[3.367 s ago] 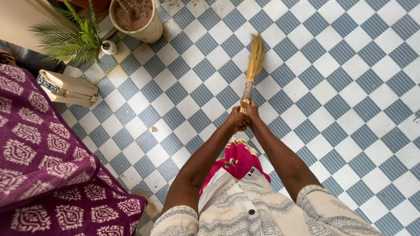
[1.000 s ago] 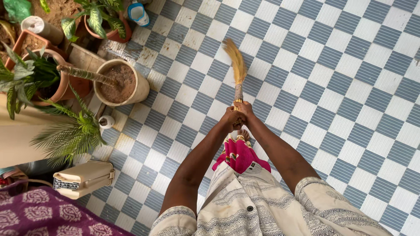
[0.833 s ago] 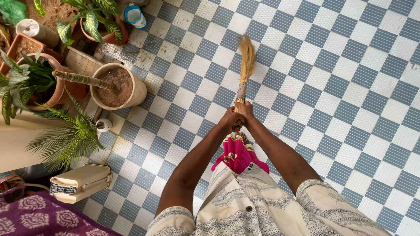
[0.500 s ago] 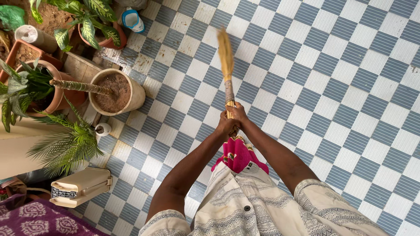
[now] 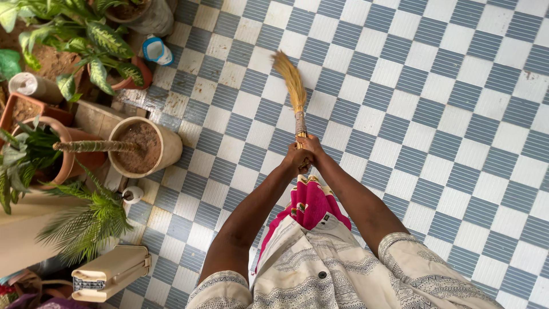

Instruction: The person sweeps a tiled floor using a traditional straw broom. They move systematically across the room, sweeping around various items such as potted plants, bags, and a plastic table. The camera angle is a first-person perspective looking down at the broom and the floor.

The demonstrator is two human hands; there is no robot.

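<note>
Blue-and-white checkered tile floor (image 5: 434, 114), seen from the head view. Both hands meet at centre, clenched around the handle of a grass broom (image 5: 294, 94): left hand (image 5: 294, 162) just beside right hand (image 5: 313, 147), touching. Broom bristles point away, tips on the tiles. At left, a pale pot of soil (image 5: 146, 147) and leafy potted plants (image 5: 86, 46); a cream handbag (image 5: 111, 273) lies lower left.
</note>
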